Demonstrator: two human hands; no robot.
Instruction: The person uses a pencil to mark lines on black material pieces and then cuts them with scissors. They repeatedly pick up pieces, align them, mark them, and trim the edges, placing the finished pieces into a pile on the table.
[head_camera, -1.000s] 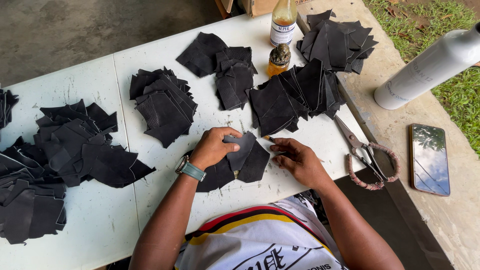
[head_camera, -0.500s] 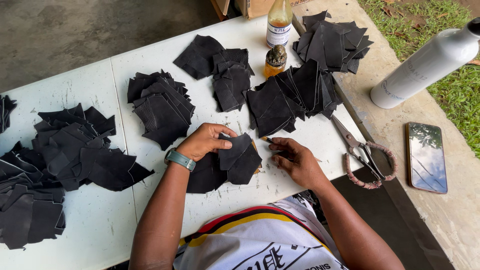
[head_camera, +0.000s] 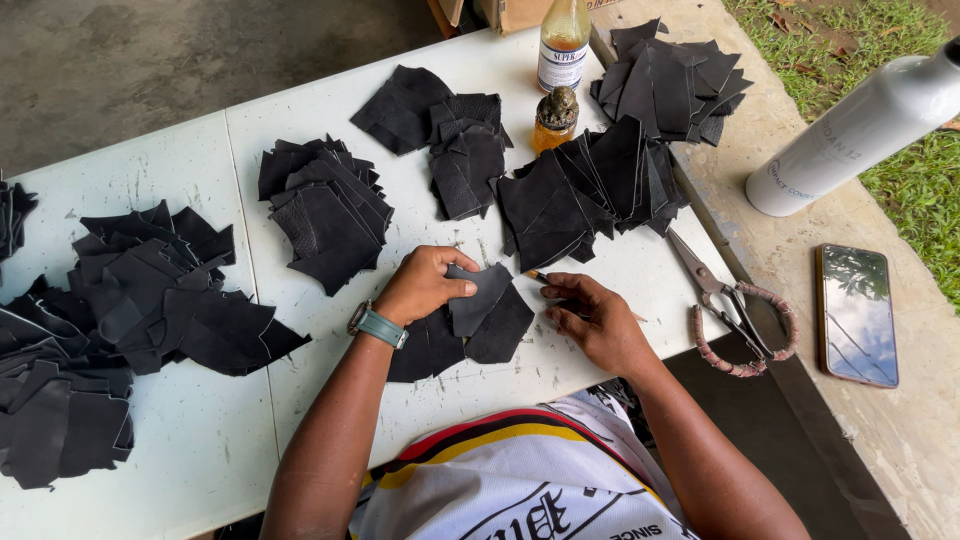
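1. Left hand (head_camera: 425, 283) has slid down a bit, fingers curled, pinching the top black leather piece (head_camera: 478, 298) flat.
2. Right hand (head_camera: 592, 318) loosely closed on a thin stick (head_camera: 538, 274), tip now beside the piece.
3. Piece's long axis runs diagonally on the tabletop (head_camera: 430, 400), toward the scissors (head_camera: 722, 303).

Soft daylight, sharp, wide-angle edges.

Bare arms, teal-strapped wristwatch (head_camera: 378, 325) on left wrist, white shirt (head_camera: 510, 485) with red, yellow, black stripes
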